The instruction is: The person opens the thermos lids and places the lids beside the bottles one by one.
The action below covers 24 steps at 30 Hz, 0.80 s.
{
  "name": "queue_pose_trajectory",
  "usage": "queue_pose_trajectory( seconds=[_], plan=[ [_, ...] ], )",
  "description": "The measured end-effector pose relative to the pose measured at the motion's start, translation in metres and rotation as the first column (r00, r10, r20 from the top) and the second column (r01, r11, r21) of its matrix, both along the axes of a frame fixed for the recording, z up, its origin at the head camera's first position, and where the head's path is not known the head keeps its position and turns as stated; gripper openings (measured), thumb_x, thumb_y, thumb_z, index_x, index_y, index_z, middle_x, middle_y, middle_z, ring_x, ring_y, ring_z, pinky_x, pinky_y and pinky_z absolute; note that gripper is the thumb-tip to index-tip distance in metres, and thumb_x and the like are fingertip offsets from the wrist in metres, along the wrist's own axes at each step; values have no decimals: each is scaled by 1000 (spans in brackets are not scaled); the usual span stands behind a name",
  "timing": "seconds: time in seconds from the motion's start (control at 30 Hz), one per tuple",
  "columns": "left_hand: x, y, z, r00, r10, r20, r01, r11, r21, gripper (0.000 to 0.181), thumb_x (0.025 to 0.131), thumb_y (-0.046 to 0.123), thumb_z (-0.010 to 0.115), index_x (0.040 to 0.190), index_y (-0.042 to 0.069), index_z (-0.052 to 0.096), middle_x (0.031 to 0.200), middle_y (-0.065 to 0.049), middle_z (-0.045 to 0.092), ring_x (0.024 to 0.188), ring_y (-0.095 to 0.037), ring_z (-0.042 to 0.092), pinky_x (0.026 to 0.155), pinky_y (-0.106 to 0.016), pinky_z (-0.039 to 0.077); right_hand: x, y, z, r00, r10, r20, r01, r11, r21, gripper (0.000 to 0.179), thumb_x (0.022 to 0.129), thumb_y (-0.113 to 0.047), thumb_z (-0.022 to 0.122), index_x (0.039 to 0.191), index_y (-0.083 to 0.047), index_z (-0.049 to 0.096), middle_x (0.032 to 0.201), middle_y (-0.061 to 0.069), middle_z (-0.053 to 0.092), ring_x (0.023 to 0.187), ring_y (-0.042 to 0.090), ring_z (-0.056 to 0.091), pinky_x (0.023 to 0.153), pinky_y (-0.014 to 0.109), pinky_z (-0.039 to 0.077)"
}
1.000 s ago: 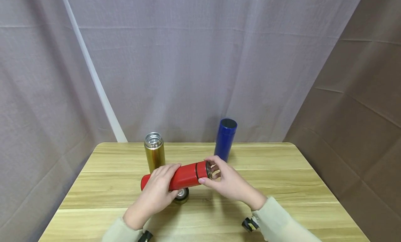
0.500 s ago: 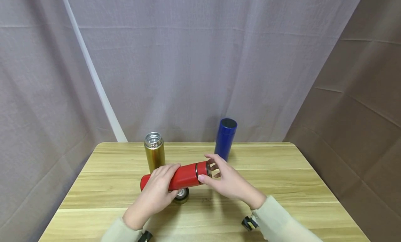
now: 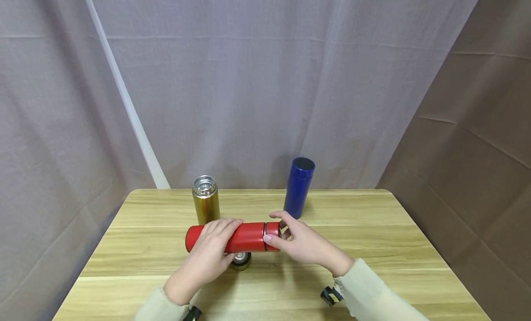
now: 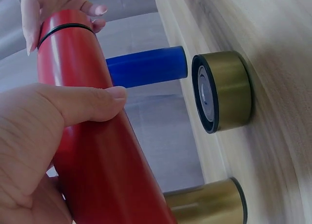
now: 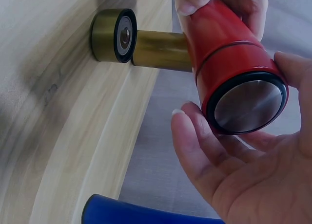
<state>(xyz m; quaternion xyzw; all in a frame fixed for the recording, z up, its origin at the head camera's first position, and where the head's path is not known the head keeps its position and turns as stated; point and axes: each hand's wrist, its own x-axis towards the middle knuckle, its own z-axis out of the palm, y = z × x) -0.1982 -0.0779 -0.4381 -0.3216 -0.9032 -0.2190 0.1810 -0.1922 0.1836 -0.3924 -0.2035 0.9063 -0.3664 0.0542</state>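
Observation:
A red thermos (image 3: 246, 238) lies nearly level above the table in the head view. My left hand (image 3: 207, 252) grips its body from above, the thumb across the side in the left wrist view. At the other end my right hand (image 3: 309, 242) holds the lid (image 5: 239, 61) with its thumb on one side and loosely bent fingers on the other. A brushed-metal disc (image 5: 251, 107) with a black rim tops that lid. Below the thermos a gold lid (image 4: 231, 92) rests on the table, its inner side up. Behind stands an uncapped gold thermos (image 3: 206, 208), partly covered by the red one.
A blue thermos (image 3: 297, 192) stands upright with its lid on, beyond my right hand. The light wood table (image 3: 373, 233) ends at grey curtains (image 3: 265, 95) behind and a brown cloth (image 3: 469, 182) at the right. Black wrist mounts (image 3: 331, 296) hang below the sleeves.
The red thermos has turned from tilted, lid end farther away, to nearly level across the view. My right fingers have shifted around the lid; my left hand has hardly moved.

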Motion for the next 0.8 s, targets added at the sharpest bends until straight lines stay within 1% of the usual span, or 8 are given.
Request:
queue_pose_trajectory(
  seconds=[0.2,0.37,0.43,0.5,0.6,0.63,0.67,0.8],
  plan=[
    [0,-1,0,1000,7,28,-8,1000,11,81,66,12,87,139,13,50,130,-1,56,121,-20,48,106,-40,32,0,-1,0,994,64,-83,-65,998,-11,71,83,-39,75,141,-17,42,118,-1,55,99,12,58,80,32,54],
    [-1,-2,0,999,3,47,-4,1000,17,83,69,13,85,142,13,46,130,-3,56,121,-22,48,106,-41,32,2,-4,1,964,117,-239,-99,991,87,73,81,-21,80,143,-19,41,128,-7,47,112,9,53,92,34,49],
    [-1,-3,1,998,2,57,-3,1000,20,83,70,13,85,143,13,45,131,-3,56,122,-22,48,107,-40,31,3,-5,2,932,148,-330,-103,984,148,74,79,-17,80,142,-19,42,130,-8,47,116,8,50,95,31,47],
    [-1,-4,1,997,1,71,-3,1000,29,82,71,14,84,143,14,45,131,-2,56,123,-21,48,107,-40,31,3,-7,2,887,183,-424,-102,973,208,74,78,-15,81,142,-19,42,132,-6,48,119,10,48,98,31,45],
    [-2,-6,2,996,-9,88,4,999,52,82,70,12,84,143,14,46,131,-2,56,122,-22,48,107,-41,31,4,-8,3,829,216,-516,-91,962,257,76,77,-14,82,142,-17,43,134,-2,48,122,14,48,98,33,45],
    [-2,-6,2,996,-12,89,8,998,55,82,70,11,84,143,13,46,131,-2,56,122,-22,48,106,-41,31,4,-8,3,827,217,-519,-91,962,257,76,77,-15,81,142,-16,43,135,-1,47,122,15,48,98,34,45],
    [-2,-6,3,996,-14,88,9,998,57,82,70,11,84,142,14,46,131,-2,56,122,-23,48,107,-41,31,4,-8,2,842,204,-500,-91,966,242,76,78,-17,81,143,-17,42,136,-1,46,122,15,48,98,34,45],
    [-2,-5,3,999,-17,51,15,999,36,83,68,9,85,141,15,48,130,-2,56,121,-22,48,106,-42,31,4,-6,1,940,103,-325,-62,989,133,82,79,-41,79,146,-23,36,137,-4,42,121,13,49,96,35,46]
  ],
)
